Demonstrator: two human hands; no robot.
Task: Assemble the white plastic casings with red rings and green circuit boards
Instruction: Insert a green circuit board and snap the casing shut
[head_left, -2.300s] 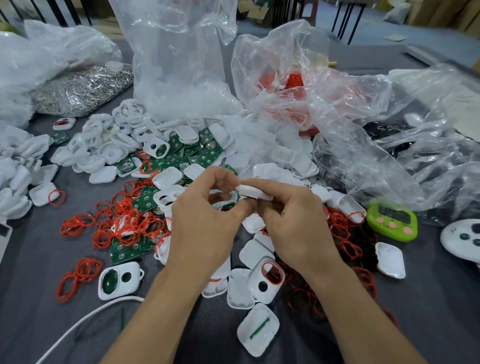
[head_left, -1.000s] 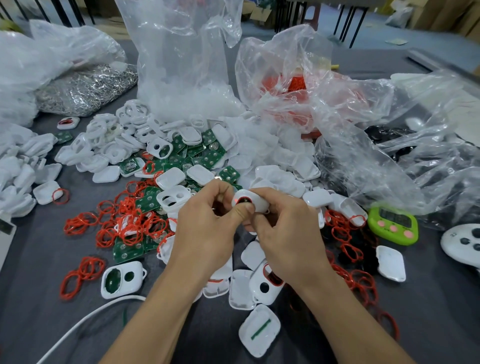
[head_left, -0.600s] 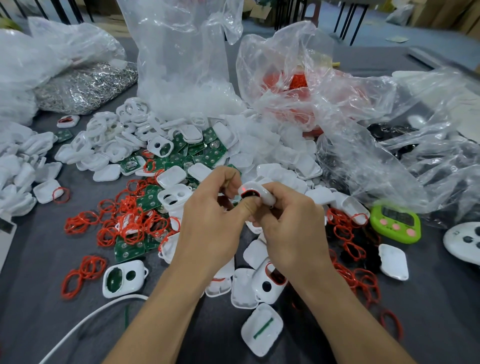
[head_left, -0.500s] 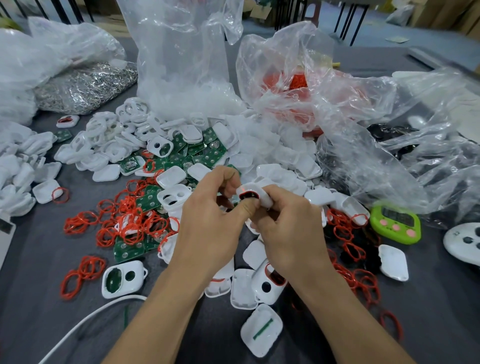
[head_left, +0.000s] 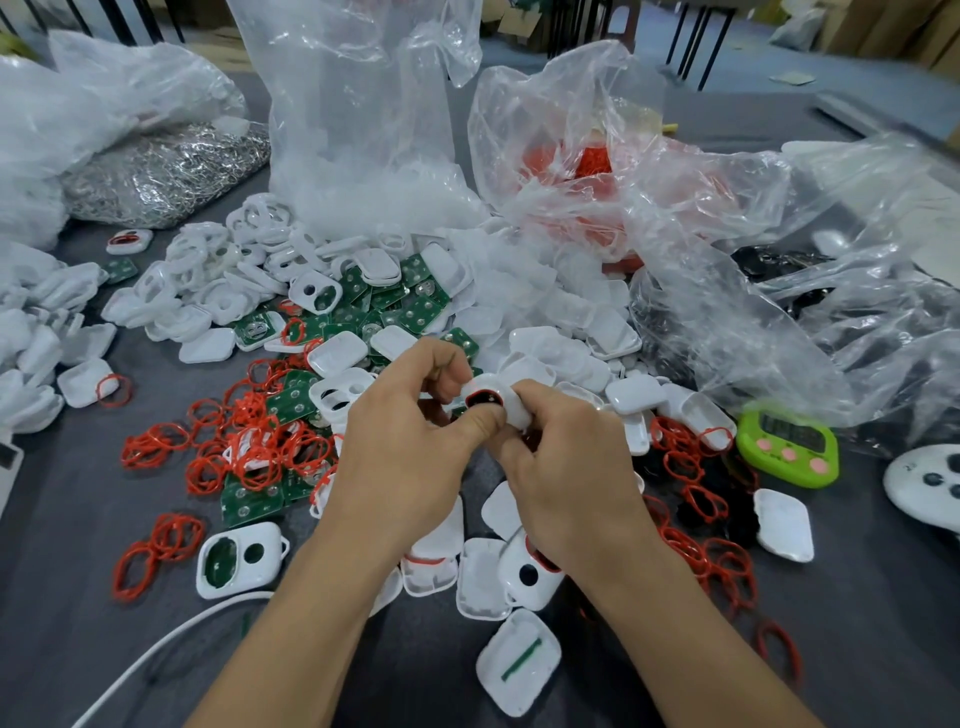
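Observation:
Both hands hold one white plastic casing with a red ring around its oval opening, lifted above the table's middle. My left hand pinches it from the left, thumb pressed at the ring's lower edge. My right hand grips its right side with curled fingers. Loose red rings lie scattered on the left, green circuit boards lie among a heap of white casings behind. A casing with a green board inside lies near my left forearm.
Clear plastic bags of parts stand at the back, one holding red rings. A green timer and a white remote sit at the right. A white cable crosses the near left. More casings lie under my wrists.
The casing has been turned in my fingers so its red-ringed opening faces me. My left thumb now presses at the ring's edge. Both hands stayed in the same spot.

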